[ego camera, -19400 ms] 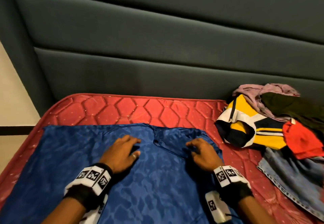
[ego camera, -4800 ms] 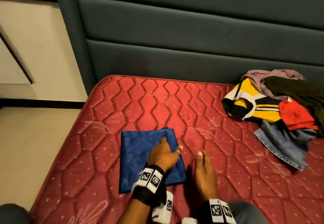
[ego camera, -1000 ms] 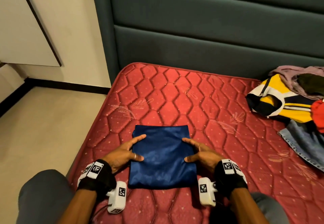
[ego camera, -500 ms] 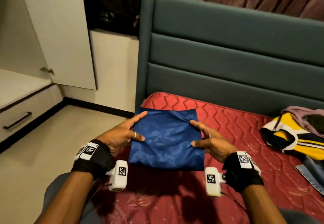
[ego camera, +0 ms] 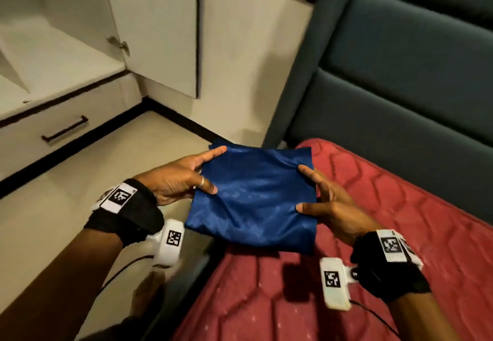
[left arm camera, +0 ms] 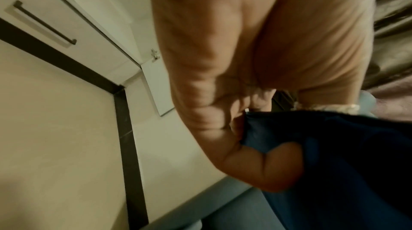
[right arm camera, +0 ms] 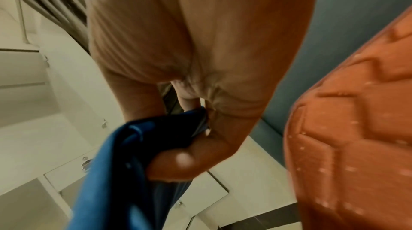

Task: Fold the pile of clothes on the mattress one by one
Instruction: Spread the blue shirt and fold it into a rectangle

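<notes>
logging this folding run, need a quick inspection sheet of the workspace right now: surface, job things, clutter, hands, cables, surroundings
surface: red quilted mattress, bare where it shows.
job's things: folded blue cloth, held clear of the mattress, part of it out past the bed's edge; the pile of clothes is out of view.
clutter: nothing seen.
grippers: left hand grips the cloth's left edge, right hand its right edge, thumbs on top.
cables: a thin dark cable runs from the right wrist camera; another from the left one.
surroundings: teal padded headboard; white wardrobe with an open door and a drawer; beige floor.
</notes>
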Tool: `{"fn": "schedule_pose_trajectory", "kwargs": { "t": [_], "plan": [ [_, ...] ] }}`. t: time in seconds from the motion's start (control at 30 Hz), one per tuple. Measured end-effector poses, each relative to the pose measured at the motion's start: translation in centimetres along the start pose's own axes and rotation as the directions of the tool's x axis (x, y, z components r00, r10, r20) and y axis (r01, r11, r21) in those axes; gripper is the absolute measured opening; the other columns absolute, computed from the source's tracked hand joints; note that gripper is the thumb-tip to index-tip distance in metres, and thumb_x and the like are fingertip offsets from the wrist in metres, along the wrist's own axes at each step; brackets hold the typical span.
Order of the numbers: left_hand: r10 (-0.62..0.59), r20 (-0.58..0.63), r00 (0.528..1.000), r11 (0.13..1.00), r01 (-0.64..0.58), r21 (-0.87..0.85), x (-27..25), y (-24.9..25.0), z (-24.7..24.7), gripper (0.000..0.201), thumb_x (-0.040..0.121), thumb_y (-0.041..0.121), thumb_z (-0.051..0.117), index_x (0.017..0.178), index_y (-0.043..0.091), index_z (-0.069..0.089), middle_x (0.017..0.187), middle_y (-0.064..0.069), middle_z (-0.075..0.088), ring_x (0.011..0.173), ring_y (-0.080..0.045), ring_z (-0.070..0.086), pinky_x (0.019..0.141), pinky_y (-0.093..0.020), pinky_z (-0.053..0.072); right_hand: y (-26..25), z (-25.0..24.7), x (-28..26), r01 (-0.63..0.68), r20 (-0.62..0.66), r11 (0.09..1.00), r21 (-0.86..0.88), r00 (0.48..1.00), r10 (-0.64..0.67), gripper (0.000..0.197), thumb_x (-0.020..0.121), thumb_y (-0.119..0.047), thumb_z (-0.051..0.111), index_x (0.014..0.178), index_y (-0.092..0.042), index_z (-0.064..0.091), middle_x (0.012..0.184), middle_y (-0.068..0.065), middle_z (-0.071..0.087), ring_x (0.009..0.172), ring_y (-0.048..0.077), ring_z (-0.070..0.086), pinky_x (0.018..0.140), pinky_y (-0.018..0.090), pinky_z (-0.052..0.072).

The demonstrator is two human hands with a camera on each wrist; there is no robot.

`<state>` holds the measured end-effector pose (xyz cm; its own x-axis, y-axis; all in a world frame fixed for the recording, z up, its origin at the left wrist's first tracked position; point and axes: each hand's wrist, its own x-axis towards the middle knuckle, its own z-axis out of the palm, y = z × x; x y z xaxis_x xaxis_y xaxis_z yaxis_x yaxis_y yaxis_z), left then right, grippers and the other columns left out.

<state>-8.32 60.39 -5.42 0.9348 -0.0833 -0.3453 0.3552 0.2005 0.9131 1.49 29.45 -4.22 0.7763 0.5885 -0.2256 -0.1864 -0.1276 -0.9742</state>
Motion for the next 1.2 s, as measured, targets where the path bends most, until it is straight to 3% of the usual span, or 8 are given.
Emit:
{"fn": "schedule_pose_trajectory", "kwargs": {
  "t": [0.13, 0.23, 0.3, 0.53, 0.67, 0.87, 1.03, 1.2],
  "plan": [
    [-0.002, -0.050, 0.999, 0.998, -0.001, -0.058, -2.7, 8.9, -6.1, 0.090, 0.083, -0.022, 0.058, 0.148, 0.037, 0.040, 0.142, 0.007, 0.058, 0.125, -0.022, 0.060, 0.101, -0.047, 0.050, -10.9, 4.9, 5.9, -0.024, 0.080, 0.997, -0.074, 0.996, 0.030, 0.112, 0.038, -0.033, 0.100, 0.139, -0.029, 0.051, 0.155, -0.019, 0.035, 0.138, 0.004, 0.043, 0.101, 0.031, 0.051],
    [-0.003, -0.115, 0.993, 0.998, -0.005, -0.068, -7.3, 17.2, -9.2, 0.095, 0.078, -0.019, 0.065, 0.150, 0.037, 0.038, 0.143, 0.005, 0.057, 0.126, -0.022, 0.060, 0.104, -0.050, 0.047, -19.6, 10.3, 7.8, -0.012, 0.140, 0.997, -0.077, 0.990, 0.023, 0.097, 0.062, -0.001, 0.082, 0.149, -0.015, 0.042, 0.158, -0.012, 0.033, 0.138, 0.001, 0.041, 0.103, 0.024, 0.047],
    [-0.013, -0.159, 0.987, 0.999, 0.005, -0.045, -10.4, 22.5, -10.3, 0.097, 0.073, -0.009, 0.069, 0.150, 0.040, 0.037, 0.141, 0.005, 0.059, 0.126, -0.021, 0.060, 0.105, -0.050, 0.047, -24.5, 13.3, 9.1, -0.023, 0.204, 0.995, -0.100, 0.978, 0.043, 0.091, 0.071, 0.015, 0.072, 0.151, -0.014, 0.039, 0.159, -0.010, 0.033, 0.141, 0.006, 0.039, 0.109, 0.030, 0.044],
    [-0.010, -0.278, 0.960, 1.000, 0.010, -0.001, -14.0, 34.8, -7.9, 0.094, 0.075, -0.006, 0.071, 0.148, 0.044, 0.038, 0.140, 0.008, 0.059, 0.125, -0.017, 0.059, 0.105, -0.050, 0.048, -36.4, 13.8, 10.6, -0.008, 0.278, 0.991, -0.130, 0.960, 0.044, 0.088, 0.074, 0.004, 0.077, 0.149, -0.027, 0.043, 0.156, -0.020, 0.034, 0.143, 0.009, 0.037, 0.115, 0.046, 0.038],
    [0.035, -0.342, 0.939, 0.999, -0.036, 0.004, -14.8, 38.5, -6.6, 0.090, 0.084, -0.013, 0.065, 0.148, 0.044, 0.036, 0.137, 0.008, 0.061, 0.124, -0.017, 0.061, 0.104, -0.048, 0.049, -40.2, 13.4, 12.4, 0.029, 0.343, 0.993, -0.117, 0.939, 0.013, 0.083, 0.078, 0.009, 0.073, 0.147, -0.027, 0.047, 0.153, -0.020, 0.038, 0.140, 0.011, 0.042, 0.112, 0.049, 0.042],
    [0.081, -0.489, 0.869, 0.995, -0.099, -0.013, -15.9, 42.4, -7.8, 0.099, 0.071, -0.004, 0.074, 0.152, 0.036, 0.033, 0.144, 0.006, 0.053, 0.128, -0.019, 0.056, 0.108, -0.045, 0.046, -45.3, 15.0, 17.2, 0.016, 0.449, 0.996, -0.091, 0.893, 0.027, 0.081, 0.081, 0.017, 0.066, 0.148, -0.023, 0.044, 0.148, -0.019, 0.043, 0.127, 0.013, 0.056, 0.089, 0.040, 0.058],
    [0.104, -0.567, 0.817, 0.991, -0.136, -0.014, -16.4, 44.7, -12.8, 0.088, 0.084, -0.021, 0.059, 0.145, 0.039, 0.039, 0.137, 0.015, 0.048, 0.112, -0.002, 0.059, 0.082, -0.021, 0.056, -48.1, 18.5, 22.9, 0.044, 0.508, 0.990, -0.135, 0.861, 0.031, 0.084, 0.080, 0.016, 0.067, 0.148, -0.029, 0.044, 0.153, -0.018, 0.038, 0.126, 0.018, 0.058, 0.093, 0.050, 0.056],
    [0.138, -0.630, 0.764, 0.976, -0.212, -0.043, -17.6, 46.4, -22.5, 0.092, 0.079, -0.022, 0.063, 0.145, 0.041, 0.045, 0.148, 0.012, 0.046, 0.129, -0.015, 0.053, 0.105, -0.040, 0.049, -51.1, 26.2, 31.0, 0.023, 0.582, 0.992, -0.127, 0.811, 0.055, 0.083, 0.079, 0.016, 0.068, 0.143, -0.033, 0.050, 0.151, -0.012, 0.044, 0.123, 0.023, 0.061, 0.101, 0.055, 0.050]
  ]
}}
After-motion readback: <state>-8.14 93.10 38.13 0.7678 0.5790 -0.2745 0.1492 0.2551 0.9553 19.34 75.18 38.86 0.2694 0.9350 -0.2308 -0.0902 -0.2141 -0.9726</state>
